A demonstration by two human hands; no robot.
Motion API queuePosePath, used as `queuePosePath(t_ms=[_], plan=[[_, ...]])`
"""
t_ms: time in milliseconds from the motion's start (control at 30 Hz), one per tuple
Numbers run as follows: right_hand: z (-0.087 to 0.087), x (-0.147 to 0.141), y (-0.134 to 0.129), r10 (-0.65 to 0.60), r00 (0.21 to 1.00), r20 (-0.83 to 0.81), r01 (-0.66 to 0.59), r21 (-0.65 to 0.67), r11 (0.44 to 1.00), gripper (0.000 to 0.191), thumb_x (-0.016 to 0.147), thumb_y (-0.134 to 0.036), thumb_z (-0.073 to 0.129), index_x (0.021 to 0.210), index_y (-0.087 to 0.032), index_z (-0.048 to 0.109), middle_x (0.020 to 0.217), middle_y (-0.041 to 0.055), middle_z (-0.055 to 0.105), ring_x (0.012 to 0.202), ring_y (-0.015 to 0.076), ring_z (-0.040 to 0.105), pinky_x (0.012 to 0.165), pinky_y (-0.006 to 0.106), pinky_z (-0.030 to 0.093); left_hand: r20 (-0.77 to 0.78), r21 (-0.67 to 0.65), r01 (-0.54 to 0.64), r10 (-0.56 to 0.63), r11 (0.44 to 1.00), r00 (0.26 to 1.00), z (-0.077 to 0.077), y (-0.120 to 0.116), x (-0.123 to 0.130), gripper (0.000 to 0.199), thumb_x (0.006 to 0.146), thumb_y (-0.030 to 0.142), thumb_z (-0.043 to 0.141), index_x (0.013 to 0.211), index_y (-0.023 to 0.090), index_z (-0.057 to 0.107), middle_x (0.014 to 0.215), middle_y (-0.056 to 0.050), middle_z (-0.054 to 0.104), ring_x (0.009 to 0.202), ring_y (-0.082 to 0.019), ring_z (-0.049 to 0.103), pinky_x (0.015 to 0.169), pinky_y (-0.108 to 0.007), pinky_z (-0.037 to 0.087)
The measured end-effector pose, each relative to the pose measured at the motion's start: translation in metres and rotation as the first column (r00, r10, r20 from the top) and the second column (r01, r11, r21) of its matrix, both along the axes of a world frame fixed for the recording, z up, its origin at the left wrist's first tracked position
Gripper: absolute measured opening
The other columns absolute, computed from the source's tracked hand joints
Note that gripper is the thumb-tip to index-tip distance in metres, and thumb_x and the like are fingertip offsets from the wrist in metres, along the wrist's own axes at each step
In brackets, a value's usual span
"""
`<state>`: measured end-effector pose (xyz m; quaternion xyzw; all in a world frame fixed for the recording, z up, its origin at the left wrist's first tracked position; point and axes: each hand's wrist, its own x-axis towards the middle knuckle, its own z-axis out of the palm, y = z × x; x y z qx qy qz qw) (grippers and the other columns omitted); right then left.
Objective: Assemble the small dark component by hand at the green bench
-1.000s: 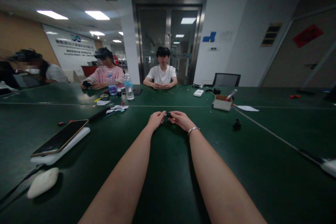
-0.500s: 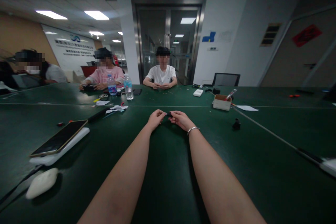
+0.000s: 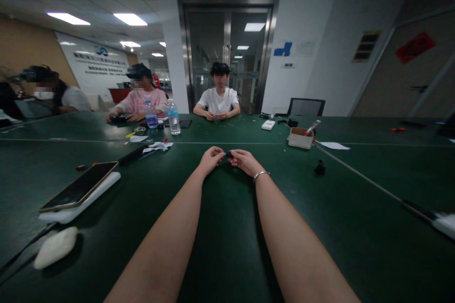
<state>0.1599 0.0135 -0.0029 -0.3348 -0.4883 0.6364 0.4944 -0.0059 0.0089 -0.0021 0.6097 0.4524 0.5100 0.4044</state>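
Note:
Over the green table point(image 3: 227, 218), both of my arms reach forward and the hands meet near the middle. Between the fingertips is a small black object point(image 3: 229, 155), too small to tell its kind. My right hand point(image 3: 244, 161) is closed and pinches it from the right, with a silver bracelet point(image 3: 262, 175) at the wrist. My left hand point(image 3: 212, 158) is closed too, its thumb and fingertips at the object's left end. Fingers cover part of the object.
On the left, a phone point(image 3: 83, 184) rests on a white block point(image 3: 106, 187) behind a white stone point(image 3: 57, 247). To the right are a small black item point(image 3: 320, 167) and a small box point(image 3: 300, 140). Water bottles point(image 3: 174, 120) stand farther back. Several people sit across the table.
Both hands keep almost the same position with the small black object between them. The whole view has shifted very slightly.

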Motion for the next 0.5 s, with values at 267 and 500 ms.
queuePosePath(t_ms=[267, 500], plan=[[-0.0018, 0.0003, 0.0025, 0.008, 1.0, -0.007, -0.008, 0.005, 1.0, 0.011, 0.078, -0.018, 0.064, 0.086, -0.011, 0.06, 0.061, 0.0044, 0.064, 0.051, 0.0078, 0.058, 0.05, 0.017, 0.049, -0.008, -0.034, -0.02, 0.019, 0.999, 1.0, -0.0014, 0.0021, 0.0004, 0.026, 0.073, 0.038, 0.059, 0.087, 0.016, 0.056, 0.07, -0.003, 0.059, 0.056, -0.008, 0.051, 0.044, -0.016, 0.037], [0.0003, -0.0002, 0.0005, 0.005, 1.0, 0.001, -0.005, 0.005, 1.0, 0.013, 0.079, -0.02, 0.064, 0.087, -0.011, 0.06, 0.062, 0.0049, 0.064, 0.051, 0.0083, 0.058, 0.049, 0.018, 0.049, 0.0, -0.039, -0.015, 0.015, 0.999, 1.0, 0.0002, 0.0009, -0.0009, 0.026, 0.071, 0.032, 0.061, 0.091, 0.016, 0.057, 0.077, -0.004, 0.061, 0.062, -0.01, 0.054, 0.047, -0.016, 0.039]])
